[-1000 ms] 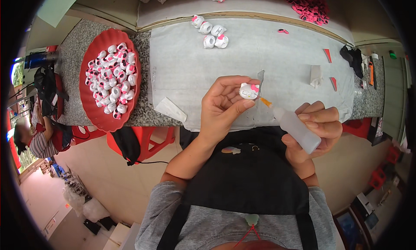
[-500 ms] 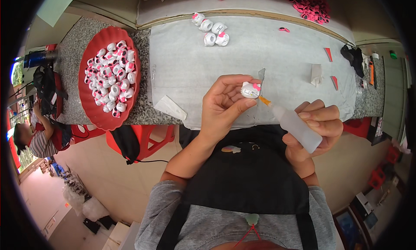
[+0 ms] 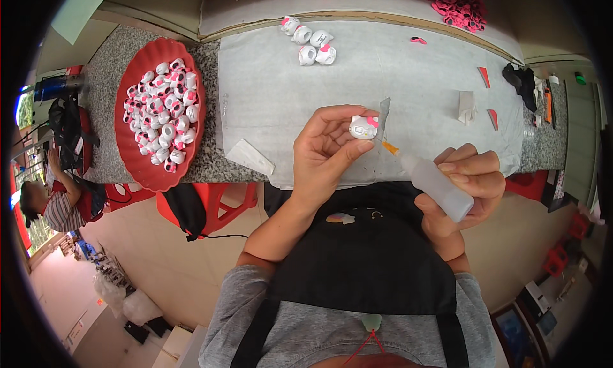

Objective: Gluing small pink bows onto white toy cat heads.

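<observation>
Between the thumb and fingers of my left hand point(image 3: 324, 152) is a small white cat-head figurine point(image 3: 363, 128) with a pink bow, its face turned up. My right hand point(image 3: 469, 183) grips a translucent squeeze bottle point(image 3: 439, 184), tilted so that its orange tip point(image 3: 390, 148) points at the figurine. A thin needle seems to reach from the tip toward the figurine's lower right edge; whether it touches, I cannot tell. Beyond my hands, several like figurines point(image 3: 308, 38) form a small group on the white sheet point(image 3: 268, 87).
A red scalloped tray point(image 3: 128, 154) heaped with figurines stands at left. Pink bow pieces point(image 3: 458, 9) pile up at the back right, with one bow point(image 3: 418, 40) apart. Folded paper point(image 3: 250, 158), a tissue point(image 3: 467, 107) and a black cloth point(image 3: 520, 87) lie around. A person point(image 3: 57, 202) sits far left.
My left hand has shifted slightly left and up with the figurine, widening the gap to the orange tip. The bottle in my right hand has barely moved.
</observation>
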The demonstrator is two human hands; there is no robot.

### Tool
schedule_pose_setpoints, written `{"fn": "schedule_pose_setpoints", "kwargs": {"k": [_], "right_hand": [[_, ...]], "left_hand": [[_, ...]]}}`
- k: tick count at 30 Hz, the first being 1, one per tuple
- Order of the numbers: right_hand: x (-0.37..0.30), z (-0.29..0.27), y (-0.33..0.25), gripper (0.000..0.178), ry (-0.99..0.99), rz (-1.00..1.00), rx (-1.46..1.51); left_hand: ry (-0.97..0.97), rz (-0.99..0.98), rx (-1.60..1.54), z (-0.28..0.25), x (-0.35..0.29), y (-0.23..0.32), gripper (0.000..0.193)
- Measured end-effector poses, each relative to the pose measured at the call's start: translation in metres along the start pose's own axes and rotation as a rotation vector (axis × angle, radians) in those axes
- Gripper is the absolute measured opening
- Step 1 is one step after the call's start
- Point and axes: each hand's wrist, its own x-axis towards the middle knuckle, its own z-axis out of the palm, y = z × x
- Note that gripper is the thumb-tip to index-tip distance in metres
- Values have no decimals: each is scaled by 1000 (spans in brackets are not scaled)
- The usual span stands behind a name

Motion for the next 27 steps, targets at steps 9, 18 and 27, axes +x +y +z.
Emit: {"fn": "schedule_pose_setpoints", "kwargs": {"k": [9, 18, 27], "right_hand": [[0, 0, -1, 41, 29, 12, -6], [0, 5, 1, 40, 19, 10, 15], [1, 2, -1, 41, -5, 35, -18]], "left_hand": [[-22, 70, 123, 1, 0, -2, 33], [-95, 152, 264, -1, -1, -3, 33], [-75, 179, 354, -1, 0, -3, 32]]}}
